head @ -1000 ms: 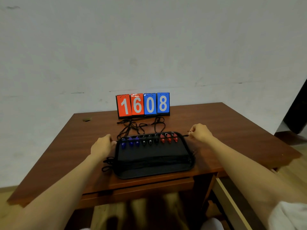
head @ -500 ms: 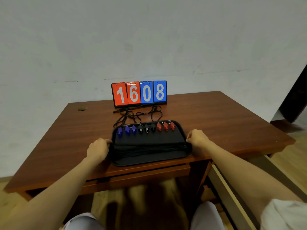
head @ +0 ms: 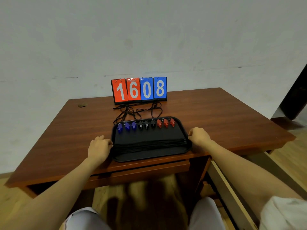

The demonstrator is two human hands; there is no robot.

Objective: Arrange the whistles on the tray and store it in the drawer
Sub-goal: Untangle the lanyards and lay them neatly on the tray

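Note:
A black tray (head: 149, 156) lies near the front edge of the brown table (head: 71, 130). Along its far rim stand three blue whistles (head: 127, 126), three black whistles (head: 146, 125) and three red whistles (head: 165, 122) in one row. Their black cords (head: 132, 112) trail behind the tray, and a bundle of cords (head: 149, 144) stretches across it from side to side. My left hand (head: 98, 147) grips the tray's left rim with curled fingers. My right hand (head: 198, 136) grips the right rim where the bundle ends.
A flip scoreboard (head: 139, 90) reading 1608 stands at the table's back, against the wall. A drawer front (head: 141, 170) sits under the tabletop. At the lower right a pale drawer side (head: 227, 191) sticks out. My knees are below the table.
Both hands have slid from the tray's far corners to the middle of its sides. The right hand has let go of the cord it pinched at the far right corner.

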